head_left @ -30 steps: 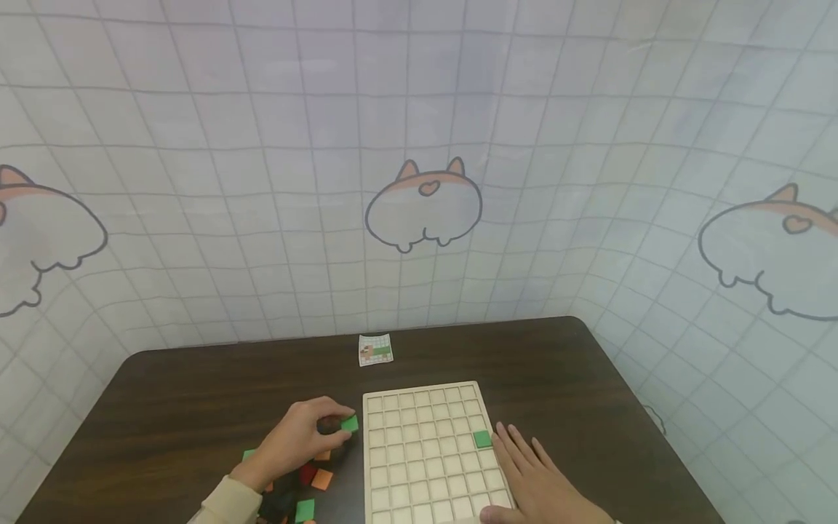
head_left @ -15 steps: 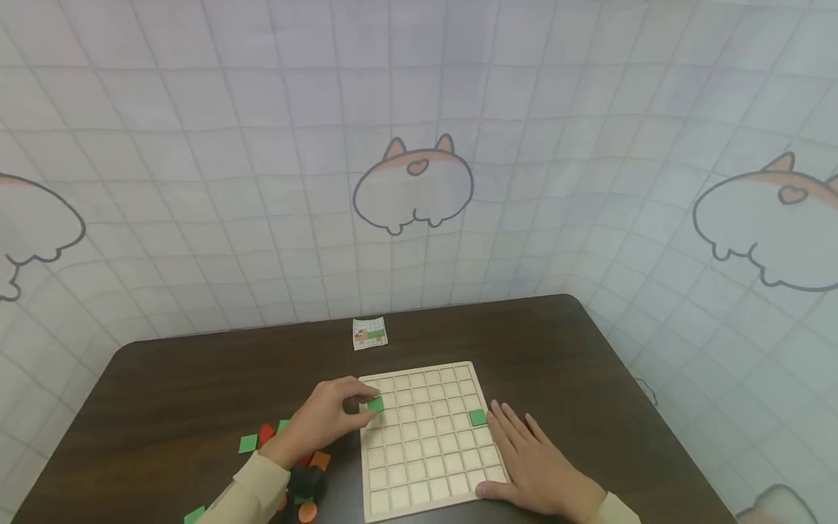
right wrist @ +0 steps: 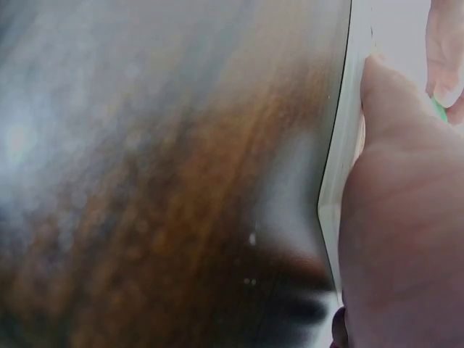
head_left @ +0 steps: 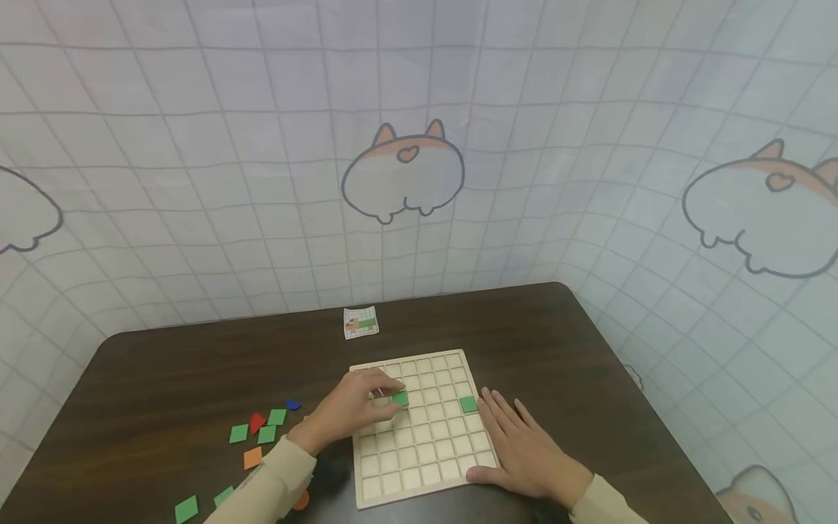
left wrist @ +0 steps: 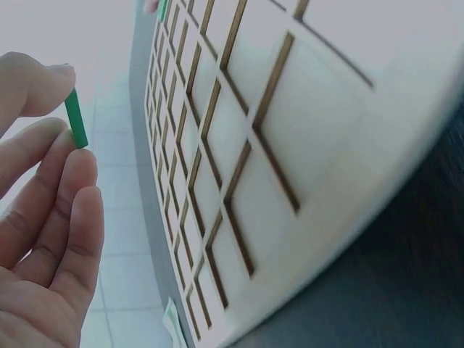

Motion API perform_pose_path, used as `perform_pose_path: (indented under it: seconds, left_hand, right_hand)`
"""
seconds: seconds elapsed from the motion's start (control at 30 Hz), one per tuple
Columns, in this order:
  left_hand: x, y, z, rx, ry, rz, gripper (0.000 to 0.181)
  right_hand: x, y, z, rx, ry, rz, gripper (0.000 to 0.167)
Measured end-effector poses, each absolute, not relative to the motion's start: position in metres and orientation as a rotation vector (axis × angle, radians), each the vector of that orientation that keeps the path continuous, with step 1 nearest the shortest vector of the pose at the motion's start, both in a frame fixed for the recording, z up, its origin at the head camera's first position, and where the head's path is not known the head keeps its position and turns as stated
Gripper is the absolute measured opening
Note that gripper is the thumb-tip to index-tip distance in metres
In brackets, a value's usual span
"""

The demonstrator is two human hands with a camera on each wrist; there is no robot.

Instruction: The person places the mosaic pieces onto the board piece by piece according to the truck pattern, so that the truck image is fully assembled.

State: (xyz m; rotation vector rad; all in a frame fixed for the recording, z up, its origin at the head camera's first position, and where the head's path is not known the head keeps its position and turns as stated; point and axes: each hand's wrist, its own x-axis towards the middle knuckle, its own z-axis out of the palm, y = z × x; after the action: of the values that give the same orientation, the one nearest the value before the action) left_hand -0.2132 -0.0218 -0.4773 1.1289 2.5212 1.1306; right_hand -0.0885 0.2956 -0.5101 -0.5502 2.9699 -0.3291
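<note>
In the head view my left hand (head_left: 356,406) pinches a green square tile (head_left: 401,398) between thumb and fingers, over the upper left part of a pale wooden grid board (head_left: 390,482). The left wrist view shows this green tile (left wrist: 75,119) edge-on, held clear of the board's surface. My right hand (head_left: 527,455) lies along the board's right edge with its fingers straight, the thumb at the lower right corner. Another green tile (head_left: 468,404) sits in a cell of the rightmost column, close to the right fingertips.
Loose green tiles (head_left: 238,434), an orange square (head_left: 252,458), a red piece (head_left: 257,423) and a blue piece (head_left: 293,405) lie on the dark table (head_left: 164,386) at left. The left sleeve hides some. A small printed pattern card (head_left: 361,322) lies behind the board.
My left hand has carried the green tile rightward from beside the board to over its cells. The right hand stays at the board's right edge. The head view has shifted.
</note>
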Motion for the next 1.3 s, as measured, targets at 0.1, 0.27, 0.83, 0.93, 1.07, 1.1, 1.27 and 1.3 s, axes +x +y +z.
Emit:
perform_pose_path:
  seconds: [0.1, 0.27, 0.83, 0.93, 1.07, 1.1, 1.27, 1.3]
  left_hand:
    - [-0.213, -0.015, -0.478, 1.143, 2.535, 1.105, 0.027]
    - [-0.211, -0.005, -0.478, 1.146, 2.537, 1.121, 0.026]
    - [-0.202, 0.038, -0.486, 1.155, 2.458, 1.088, 0.030]
    - [-0.197, 0.046, -0.488, 1.150, 2.476, 1.050, 0.031]
    - [-0.193, 0.056, -0.489, 1.170, 2.507, 1.027, 0.030]
    - [-0.193, 0.058, -0.489, 1.177, 2.511, 1.030, 0.030]
    - [-0.191, 0.067, -0.491, 1.188, 2.505, 1.043, 0.029]
    - [-0.190, 0.069, -0.491, 1.175, 2.505, 1.034, 0.029]
  right_hand:
    - [-0.090, 0.295, -0.509, -0.540, 2.961, -0.331, 0.108]
    - [-0.092, 0.293, -0.508, -0.538, 2.959, -0.340, 0.110]
    - [-0.090, 0.295, -0.510, -0.503, 2.914, -0.350, 0.110]
    - [-0.089, 0.296, -0.510, -0.501, 2.913, -0.341, 0.110]
    - [-0.089, 0.296, -0.510, -0.502, 2.924, -0.335, 0.110]
    - [-0.089, 0.296, -0.510, -0.506, 2.928, -0.337, 0.110]
    - [-0.089, 0.295, -0.510, -0.511, 2.929, -0.338, 0.109]
    - [-0.089, 0.295, -0.510, -0.514, 2.928, -0.338, 0.109]
